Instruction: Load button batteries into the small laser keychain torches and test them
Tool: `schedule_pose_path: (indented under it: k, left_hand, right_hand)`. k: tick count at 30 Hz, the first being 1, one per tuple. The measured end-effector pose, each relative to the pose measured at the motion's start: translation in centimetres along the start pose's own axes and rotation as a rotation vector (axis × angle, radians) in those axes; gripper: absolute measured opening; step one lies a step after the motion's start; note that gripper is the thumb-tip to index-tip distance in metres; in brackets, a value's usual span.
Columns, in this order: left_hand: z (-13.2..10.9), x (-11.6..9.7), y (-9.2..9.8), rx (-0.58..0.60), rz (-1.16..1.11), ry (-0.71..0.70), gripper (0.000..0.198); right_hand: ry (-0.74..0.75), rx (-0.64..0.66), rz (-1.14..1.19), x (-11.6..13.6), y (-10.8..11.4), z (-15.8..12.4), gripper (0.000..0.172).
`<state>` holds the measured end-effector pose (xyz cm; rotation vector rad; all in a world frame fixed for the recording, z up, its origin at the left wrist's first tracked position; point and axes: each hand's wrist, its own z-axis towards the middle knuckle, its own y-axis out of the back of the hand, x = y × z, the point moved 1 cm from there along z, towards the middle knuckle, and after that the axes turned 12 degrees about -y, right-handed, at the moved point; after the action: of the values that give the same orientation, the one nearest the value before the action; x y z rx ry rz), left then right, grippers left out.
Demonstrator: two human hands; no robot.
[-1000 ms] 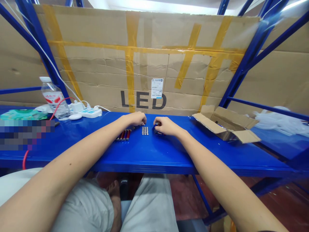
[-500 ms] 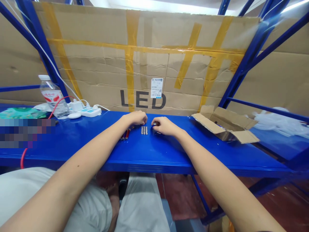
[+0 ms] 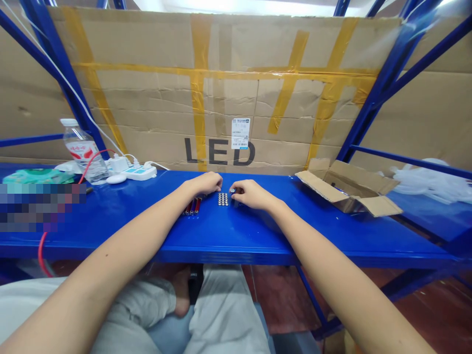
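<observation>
Several small silver button cells (image 3: 223, 199) stand in a tight block of rows on the blue table. My right hand (image 3: 249, 193), just right of the block, pinches a small round silver button cell (image 3: 232, 191) between thumb and fingertips. Something greyish shows beneath its curled fingers, too hidden to name. At the block's back left corner, my left hand (image 3: 207, 183) is closed with fingertips pointing down; what they hold, if anything, is hidden. Several slim dark red tubes with metal ends (image 3: 192, 207) lie side by side below the left wrist, partly covered by the forearm.
An open cardboard box (image 3: 342, 189) sits to the right on the blue table (image 3: 236, 236). To the left are a plastic bottle (image 3: 83, 152), a white power strip (image 3: 138, 171), a green packet (image 3: 39, 176) and a red cable (image 3: 42, 250). Behind stands a large taped cardboard sheet (image 3: 158, 113).
My right hand has shifted slightly left, and its button cell now shows its round face more clearly. The left hand stays near the block. The whole view has moved a little.
</observation>
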<state>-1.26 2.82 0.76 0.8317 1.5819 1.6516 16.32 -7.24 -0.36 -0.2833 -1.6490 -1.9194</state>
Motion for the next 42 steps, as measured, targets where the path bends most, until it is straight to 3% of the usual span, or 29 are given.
schedule_pose_path:
  k: [7, 14, 18, 23, 42]
  left_hand:
    - [0.7, 0.5, 0.8, -0.017, 0.037, -0.051, 0.004]
    - [0.2, -0.8, 3.1, -0.34, -0.002, -0.198, 0.014]
    - [-0.5, -2.1, 2.7, -0.449, -0.115, -0.316, 0.018]
    - [-1.1, -2.9, 2.2, -0.584, -0.138, -0.293, 0.019]
    - [-1.2, -5.1, 0.7, -0.677, -0.129, -0.323, 0.02]
  right_hand:
    - [0.002, -0.079, 0.069, -0.3, 0.2, -0.1, 0.014]
    - [0.047, -0.168, 0.08, -0.3, 0.2, -0.1, 0.013]
    - [0.032, -0.232, 0.019, -0.2, 0.3, 0.2, 0.01]
    - [-0.051, -0.26, 0.054, -0.5, 0.6, 0.9, 0.009]
    - [-0.067, -0.173, 0.381, -1.5, 0.4, 1.5, 0.015]
